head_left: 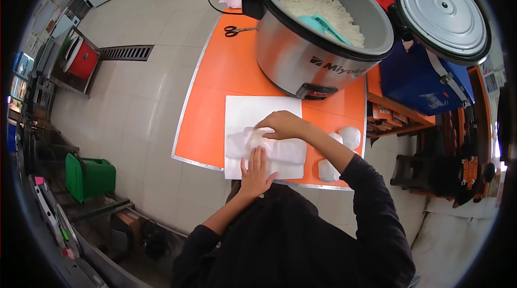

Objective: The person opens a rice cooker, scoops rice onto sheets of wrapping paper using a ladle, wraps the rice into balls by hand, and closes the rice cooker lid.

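Note:
A stack of white paper sheets (264, 105) lies at the front of the orange table. On it rests a partly folded sheet of white wrapping paper (289, 152) around a small pale lump (260, 138), probably rice; details are blurred. My left hand (256, 174) lies flat with fingers stretched on the near side of the paper. From the right, my right hand (285, 125) bends over the lump, fingers pinched at the paper's far edge. Right of the stack sit several white wrapped packets (350, 138). Behind stands a large rice cooker (312, 64) with cooked rice (344, 16) and a turquoise rice paddle (325, 25) inside.
Black-handled scissors (232, 30) lie left of the cooker on the orange table (202, 126). The cooker's lid (444, 11) hangs open at the right, above a blue cool box (423, 81). A green bin (89, 176) stands on the tiled floor at left.

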The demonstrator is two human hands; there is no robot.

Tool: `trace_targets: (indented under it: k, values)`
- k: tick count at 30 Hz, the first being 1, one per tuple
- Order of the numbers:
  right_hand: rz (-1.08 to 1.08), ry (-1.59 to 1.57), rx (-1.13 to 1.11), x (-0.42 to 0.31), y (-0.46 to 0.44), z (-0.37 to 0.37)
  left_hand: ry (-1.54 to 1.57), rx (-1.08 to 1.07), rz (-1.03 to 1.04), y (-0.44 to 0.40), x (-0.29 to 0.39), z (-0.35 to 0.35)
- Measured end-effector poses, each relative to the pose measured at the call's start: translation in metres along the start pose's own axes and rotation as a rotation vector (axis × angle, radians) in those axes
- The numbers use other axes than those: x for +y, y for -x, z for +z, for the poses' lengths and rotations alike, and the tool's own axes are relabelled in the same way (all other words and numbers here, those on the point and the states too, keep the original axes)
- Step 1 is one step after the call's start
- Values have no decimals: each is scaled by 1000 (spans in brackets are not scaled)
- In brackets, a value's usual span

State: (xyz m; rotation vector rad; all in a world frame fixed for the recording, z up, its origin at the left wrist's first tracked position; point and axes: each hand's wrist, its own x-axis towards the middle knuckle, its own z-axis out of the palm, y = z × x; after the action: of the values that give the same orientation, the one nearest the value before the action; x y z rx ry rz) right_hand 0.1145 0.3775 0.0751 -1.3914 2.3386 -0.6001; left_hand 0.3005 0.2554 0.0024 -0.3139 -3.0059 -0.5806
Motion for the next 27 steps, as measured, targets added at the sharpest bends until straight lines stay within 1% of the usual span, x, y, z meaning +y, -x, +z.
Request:
trace_targets:
  k: [1, 4, 7, 10, 13, 15, 16, 17, 18, 20, 21, 24, 27]
  values:
    - [97, -40, -17, -3, 2, -2, 15, -1, -22, -3, 5, -2]
    - [115, -178, -22, 10, 0, 9, 44, -6, -69, -9, 16, -5]
    - [150, -180, -9, -2, 4, 9, 31, -9, -83, -10, 20, -4]
    - [96, -260, 220, 4, -3, 26, 4, -14, -88, -9, 21, -4]
    - [189, -162, 64, 2, 0, 28, -28, -14, -109, -10, 21, -4]
    - [250, -118, 126, -15, 14, 34, -64, -32, -144, -11, 21, -2]
    - [279, -94, 154, -25, 23, 41, -73, -20, -127, -10, 20, -1]
    - [170, -97, 303, -28, 30, 52, -81, -8, -112, -8, 18, 0]
    - [134, -24, 346, -31, 35, 63, -88, 3, -97, -6, 16, 3]
    - [60, 121, 435, -40, 40, 78, -106, -34, -93, -2, 13, 12]
    - [40, 174, 363, -46, 45, 85, -115, -53, -91, 0, 11, 17]
    - [88, 224, 447, -62, 52, 102, -11, -434, -132, -3, 3, 6]
    - [220, 213, 434, -71, 52, 114, 40, -89, 69, 16, -42, 44]
